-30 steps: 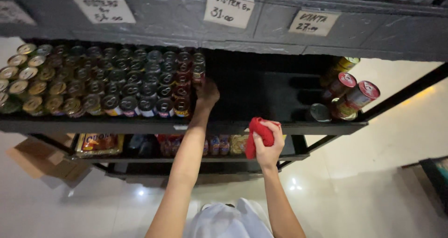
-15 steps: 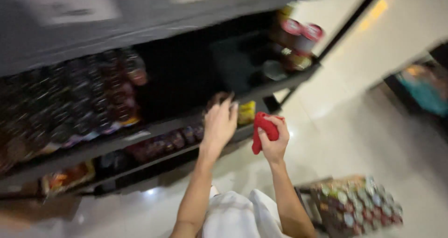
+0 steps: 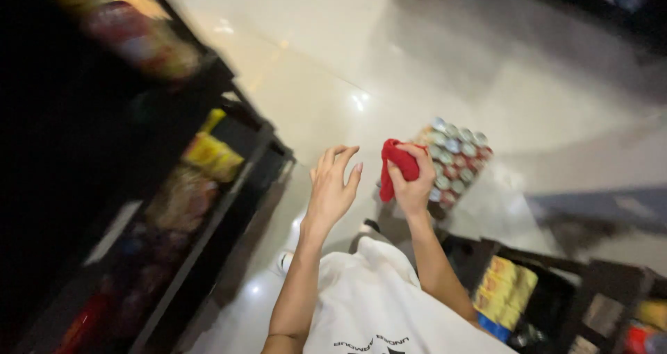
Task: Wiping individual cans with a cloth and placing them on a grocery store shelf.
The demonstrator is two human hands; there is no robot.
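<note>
The person's right hand [image 3: 411,184] keeps a closed grip on a bunched red cloth [image 3: 397,168], held in the air above the pale floor [image 3: 347,69] and in front of a tray of cans [image 3: 453,161] that sits down there. The left hand [image 3: 332,191] is empty, fingers spread wide, just beside the cloth without touching it. A dark shelf unit [image 3: 208,208] with blurred yellow packets [image 3: 212,156] stands to the left.

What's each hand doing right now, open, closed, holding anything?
Left hand: open, fingers spread, holding nothing, in the air above the floor.
Right hand: closed around a red cloth, above the tray of cans.
</note>
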